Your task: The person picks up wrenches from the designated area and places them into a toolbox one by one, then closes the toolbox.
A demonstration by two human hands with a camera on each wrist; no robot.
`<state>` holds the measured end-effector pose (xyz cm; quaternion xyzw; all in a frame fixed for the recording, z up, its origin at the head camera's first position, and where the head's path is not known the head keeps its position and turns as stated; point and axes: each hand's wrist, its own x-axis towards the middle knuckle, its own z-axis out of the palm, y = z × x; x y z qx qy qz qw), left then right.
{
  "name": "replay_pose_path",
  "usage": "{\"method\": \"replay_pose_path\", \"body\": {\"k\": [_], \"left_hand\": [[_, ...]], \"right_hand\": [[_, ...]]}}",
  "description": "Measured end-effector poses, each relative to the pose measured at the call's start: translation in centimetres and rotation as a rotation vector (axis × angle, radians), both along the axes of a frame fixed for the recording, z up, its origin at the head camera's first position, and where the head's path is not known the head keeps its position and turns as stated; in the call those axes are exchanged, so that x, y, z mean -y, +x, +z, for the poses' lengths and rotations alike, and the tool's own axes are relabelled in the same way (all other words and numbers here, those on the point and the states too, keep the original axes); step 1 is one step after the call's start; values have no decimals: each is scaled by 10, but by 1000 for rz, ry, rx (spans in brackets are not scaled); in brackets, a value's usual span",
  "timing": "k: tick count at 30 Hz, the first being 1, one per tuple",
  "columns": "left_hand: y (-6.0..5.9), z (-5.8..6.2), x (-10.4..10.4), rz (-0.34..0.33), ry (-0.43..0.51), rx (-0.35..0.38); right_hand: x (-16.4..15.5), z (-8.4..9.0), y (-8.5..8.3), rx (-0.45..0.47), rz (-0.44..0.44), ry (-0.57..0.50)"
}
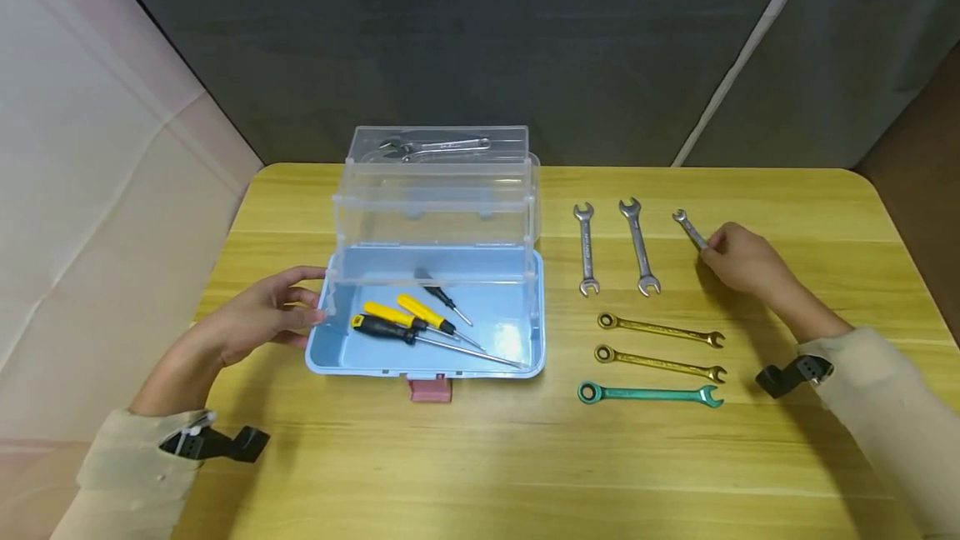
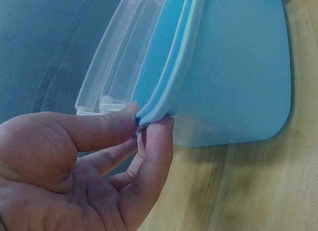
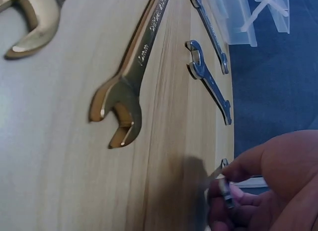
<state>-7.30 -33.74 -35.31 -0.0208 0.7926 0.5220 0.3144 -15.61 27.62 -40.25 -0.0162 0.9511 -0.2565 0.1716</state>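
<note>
My left hand (image 1: 258, 315) pinches the left rim of a light blue toolbox (image 1: 312, 361), thumb on the inner side and fingers outside in the left wrist view. Several screwdrivers (image 1: 384, 328) with yellow or black handles lie inside the box. At the right of the table, my right hand (image 1: 746, 261) holds a small silver wrench (image 1: 688, 229) between thumb and fingers; its lower end is hidden by the hand in the head view. Two silver open-end wrenches (image 1: 587, 248) lie to its left. Closer to me are two gold ratchet wrenches (image 1: 660, 329) and a green ratchet wrench (image 1: 648, 394).
Clear plastic tiers (image 1: 435, 190) stand raised behind the box, with an adjustable wrench (image 1: 446, 146) in the top one. A pink latch (image 1: 430, 390) hangs at the front. Beyond the wooden table (image 1: 480, 465) a dark curtain (image 1: 450, 40) closes off the back.
</note>
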Motion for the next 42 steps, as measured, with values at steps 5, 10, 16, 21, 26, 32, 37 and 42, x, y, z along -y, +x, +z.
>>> {"method": "replay_pose_path", "body": {"k": [5,10,16,21,26,32,37,42], "left_hand": [[0,0,0,1,-2,2],[0,0,0,3,3,0],[0,0,-1,4,-1,2],[-1,0,-1,4,-3,7],[-1,0,-1,4,-9,9],[-1,-1,-1,4,-11,10],[-1,-1,-1,1,-11,7],[-2,-1,-1,0,-15,12]], "right_hand": [[0,-3,3,-145,-89,-61],[1,-6,4,-255,-187,-131],[0,-11,5,-237,-250,-225],[1,-14,6,-191,-279,-280],[2,-15,5,-171,-310,-338],[2,-12,3,-194,-312,-376],[2,-2,0,-217,-306,-449],[8,11,-3,-196,-288,-496]]}}
